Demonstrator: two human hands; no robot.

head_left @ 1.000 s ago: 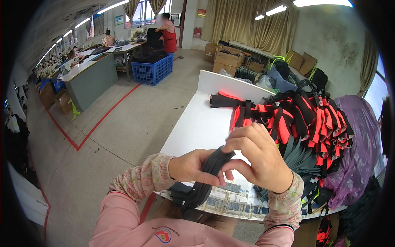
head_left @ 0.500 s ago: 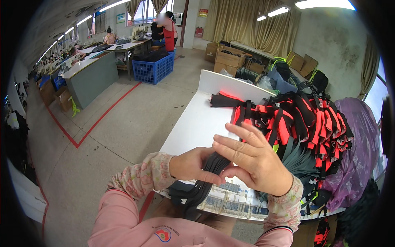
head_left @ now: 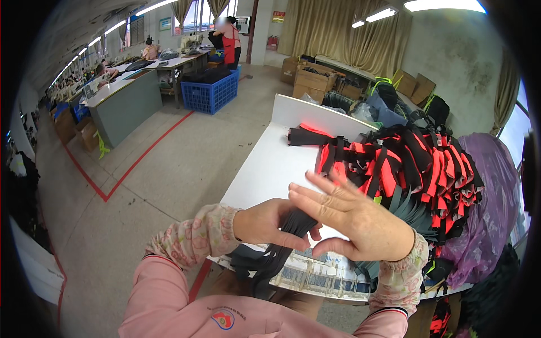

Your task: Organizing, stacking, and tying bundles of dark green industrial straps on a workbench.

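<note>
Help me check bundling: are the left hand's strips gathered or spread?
Gathered: the left hand closes around the dark strips in one bunch; below, they hang looser.

The bundle of thin, dark grey strips [head_left: 274,259] is pressed together in the grip of the left hand [head_left: 264,224], in a tilted pose. Its upper end shows just above the grip; below the grip, the strips hang loosely, bending and spreading toward the left
</note>
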